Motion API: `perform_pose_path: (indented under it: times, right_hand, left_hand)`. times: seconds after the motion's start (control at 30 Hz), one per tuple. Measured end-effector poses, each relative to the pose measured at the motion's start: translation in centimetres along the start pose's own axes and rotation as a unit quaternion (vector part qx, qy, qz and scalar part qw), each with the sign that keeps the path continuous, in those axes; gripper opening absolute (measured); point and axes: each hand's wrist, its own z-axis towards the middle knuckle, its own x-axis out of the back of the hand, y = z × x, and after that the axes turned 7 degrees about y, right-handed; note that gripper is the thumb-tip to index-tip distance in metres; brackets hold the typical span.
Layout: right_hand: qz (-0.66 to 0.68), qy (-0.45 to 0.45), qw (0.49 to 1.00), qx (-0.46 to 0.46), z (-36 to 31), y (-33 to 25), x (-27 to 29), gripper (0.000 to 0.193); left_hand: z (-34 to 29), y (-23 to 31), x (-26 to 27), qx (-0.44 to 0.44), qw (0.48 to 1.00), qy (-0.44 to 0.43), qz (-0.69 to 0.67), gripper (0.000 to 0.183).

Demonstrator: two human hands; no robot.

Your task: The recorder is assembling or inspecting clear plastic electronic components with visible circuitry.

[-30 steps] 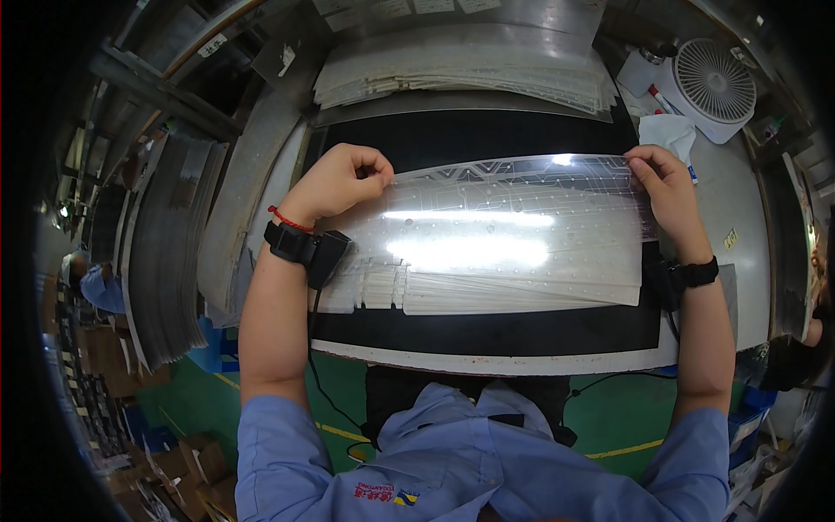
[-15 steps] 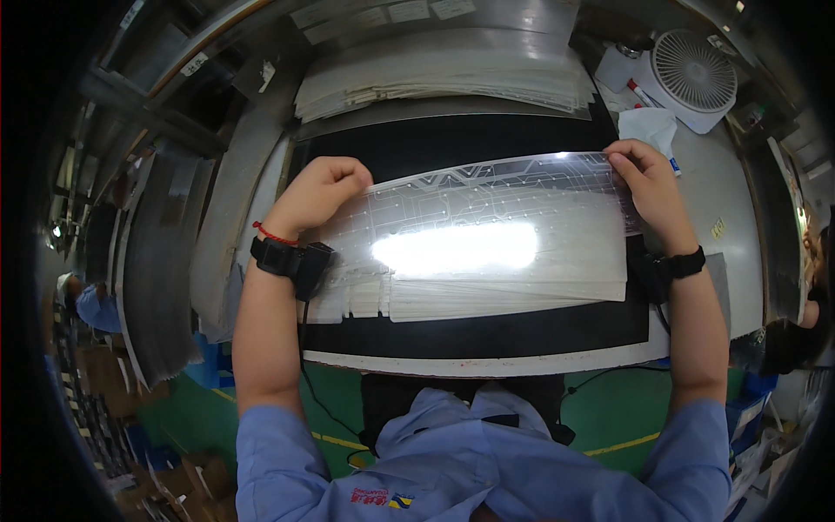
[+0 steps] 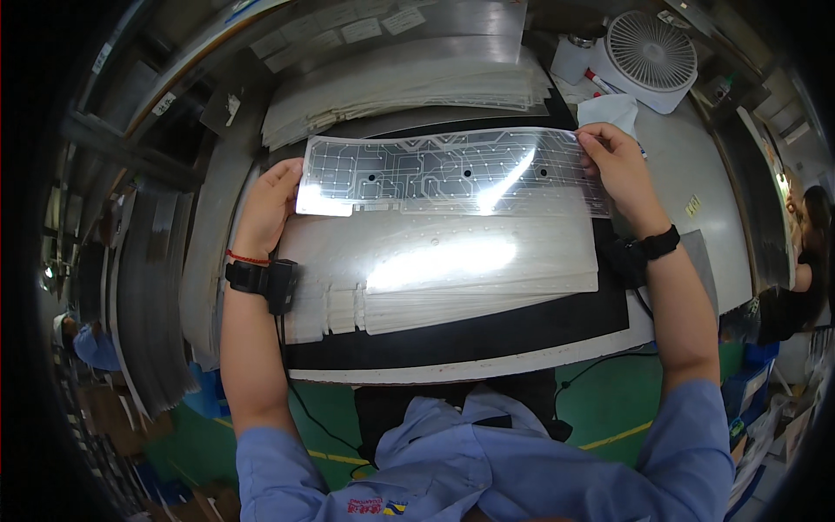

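Observation:
A clear plastic film sheet printed with pale circuit lines [image 3: 417,174] is stretched between my hands, with a few dark round spots on it. My left hand [image 3: 271,204] pinches its left edge, and my right hand [image 3: 616,165] pinches the upper right corner. Below the sheet, on a black mat [image 3: 470,335], lies a stack of similar translucent sheets [image 3: 478,283]. The raised sheet overlaps the far part of this stack. Bright glare hides some of the printing on both.
Behind the mat lies another pile of pale sheets [image 3: 409,91]. At the back right stand a white fan [image 3: 651,52], a whitish bottle [image 3: 572,63], a red marker [image 3: 598,82] and a crumpled white tissue [image 3: 607,111]. Tall sheet stacks [image 3: 148,296] rise at the left.
The circuit-printed sheet has been lifted and tilted up off the stack, so its lines show clearly. My left hand has turned and now grips its left edge lower down.

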Motion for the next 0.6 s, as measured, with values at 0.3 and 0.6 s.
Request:
perform_pose_path:
  times: [0.3, 0.6]
  right_hand:
    - [-0.018, 0.006, 1.0, 0.015, 0.4, 0.8, 0.1, 0.014]
    - [-0.013, -0.003, 1.0, 0.011, 0.2, 0.6, -0.1, 0.013]
  left_hand:
    - [0.1, -0.1, 0.5, 0.019, 1.0, 0.024, -0.002, 0.021]
    - [-0.3, 0.2, 0.1, 0.017, 0.999, 0.028, 0.014, 0.028]
